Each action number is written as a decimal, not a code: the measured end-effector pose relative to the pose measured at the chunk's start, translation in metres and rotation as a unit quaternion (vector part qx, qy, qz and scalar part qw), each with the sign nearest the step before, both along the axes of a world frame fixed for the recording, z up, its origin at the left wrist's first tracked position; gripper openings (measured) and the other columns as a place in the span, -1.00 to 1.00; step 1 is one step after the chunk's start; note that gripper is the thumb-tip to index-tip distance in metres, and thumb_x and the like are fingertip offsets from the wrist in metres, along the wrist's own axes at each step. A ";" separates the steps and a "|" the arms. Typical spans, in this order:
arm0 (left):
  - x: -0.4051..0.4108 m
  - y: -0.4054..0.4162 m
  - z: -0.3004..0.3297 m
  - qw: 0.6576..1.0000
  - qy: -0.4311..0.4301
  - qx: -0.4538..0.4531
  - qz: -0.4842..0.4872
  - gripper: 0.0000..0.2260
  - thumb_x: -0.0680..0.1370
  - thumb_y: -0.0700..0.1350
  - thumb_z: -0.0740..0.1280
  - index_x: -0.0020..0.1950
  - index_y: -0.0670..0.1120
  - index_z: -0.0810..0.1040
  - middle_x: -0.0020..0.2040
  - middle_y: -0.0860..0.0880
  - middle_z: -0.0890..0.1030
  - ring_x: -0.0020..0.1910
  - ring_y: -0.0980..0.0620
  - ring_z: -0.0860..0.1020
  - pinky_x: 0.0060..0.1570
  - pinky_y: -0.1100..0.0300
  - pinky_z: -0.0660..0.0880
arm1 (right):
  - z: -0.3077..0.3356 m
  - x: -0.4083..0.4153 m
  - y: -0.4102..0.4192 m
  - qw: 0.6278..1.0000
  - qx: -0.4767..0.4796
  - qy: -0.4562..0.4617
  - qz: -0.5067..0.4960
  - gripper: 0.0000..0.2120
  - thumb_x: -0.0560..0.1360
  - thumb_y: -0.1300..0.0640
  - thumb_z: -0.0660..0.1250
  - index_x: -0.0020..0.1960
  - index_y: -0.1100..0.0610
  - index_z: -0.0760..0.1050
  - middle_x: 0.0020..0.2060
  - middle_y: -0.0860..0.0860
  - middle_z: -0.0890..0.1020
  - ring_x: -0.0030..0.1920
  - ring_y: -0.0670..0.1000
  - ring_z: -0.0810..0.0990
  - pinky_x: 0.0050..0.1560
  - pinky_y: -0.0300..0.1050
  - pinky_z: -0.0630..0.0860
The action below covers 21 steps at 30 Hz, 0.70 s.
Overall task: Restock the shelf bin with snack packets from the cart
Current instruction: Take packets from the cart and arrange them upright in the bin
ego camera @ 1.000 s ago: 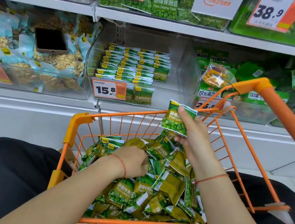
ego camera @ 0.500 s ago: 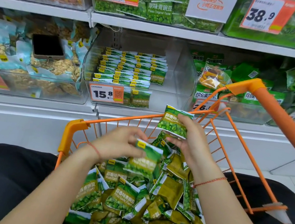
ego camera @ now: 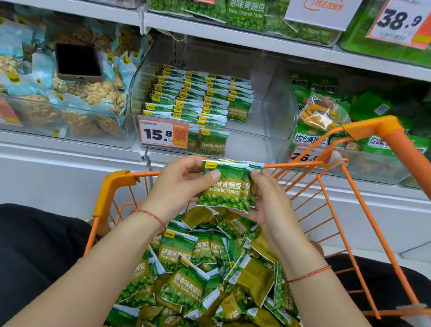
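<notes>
Both hands hold a small stack of green garlic pea packets [ego camera: 225, 191] above the far end of the orange cart [ego camera: 106, 190]. My left hand [ego camera: 180, 183] pinches the stack's left edge, thumb on the front packet. My right hand [ego camera: 265, 201] cups the right side and underside. Several more green packets [ego camera: 187, 282] lie heaped in the cart below. Straight ahead, the clear shelf bin [ego camera: 276, 107] holds neat rows of the same packets [ego camera: 200, 97] on its left side; its right side shows bare plastic.
A 15.8 price tag [ego camera: 162, 132] hangs on the bin front. A phone [ego camera: 78, 62] lies on nut packets in the left bin. Green and mixed snack bags [ego camera: 323, 116] fill the right bins. The cart handle [ego camera: 419, 176] slants across the right. My dark-trousered knees flank the cart.
My left hand lifted a packet out of the cart and brought it up against the packet in my right hand; both hands now hold the stack together, higher and nearer the bin.
</notes>
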<state>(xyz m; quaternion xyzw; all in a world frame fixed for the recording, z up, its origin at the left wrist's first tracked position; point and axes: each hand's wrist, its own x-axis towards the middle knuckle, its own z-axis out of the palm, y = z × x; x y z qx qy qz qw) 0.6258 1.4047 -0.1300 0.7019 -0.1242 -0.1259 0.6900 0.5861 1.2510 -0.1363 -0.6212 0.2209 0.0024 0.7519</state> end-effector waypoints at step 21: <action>0.007 0.000 0.004 1.000 -0.013 -0.001 0.017 -0.83 0.46 -0.30 0.41 -0.11 -0.05 0.52 -0.20 0.02 0.59 -0.27 0.24 0.56 -0.23 0.39 0.50 | 0.012 -0.015 0.016 0.967 -0.208 -0.121 0.087 -0.64 0.39 -0.13 0.41 0.12 -0.10 0.42 -0.05 -0.28 0.61 -0.03 -0.28 0.58 -0.11 -0.43 0.47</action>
